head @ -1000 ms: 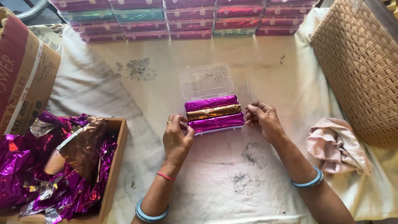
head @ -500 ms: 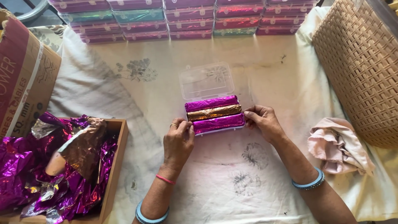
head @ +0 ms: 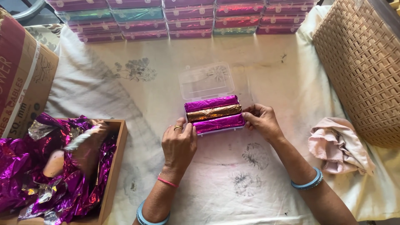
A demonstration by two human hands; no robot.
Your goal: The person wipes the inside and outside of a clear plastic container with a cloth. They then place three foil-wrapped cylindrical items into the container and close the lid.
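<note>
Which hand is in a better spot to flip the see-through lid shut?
Probably the right hand: it sits by the clear plastic box nearer the open clear lid. The left hand rests lower, at the box's front corner.

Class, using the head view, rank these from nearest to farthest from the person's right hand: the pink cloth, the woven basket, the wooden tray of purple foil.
From the right hand:
1. Pink cloth, just to its right on the table.
2. Woven basket, farther right and up.
3. Wooden tray, far across at the left edge.
</note>
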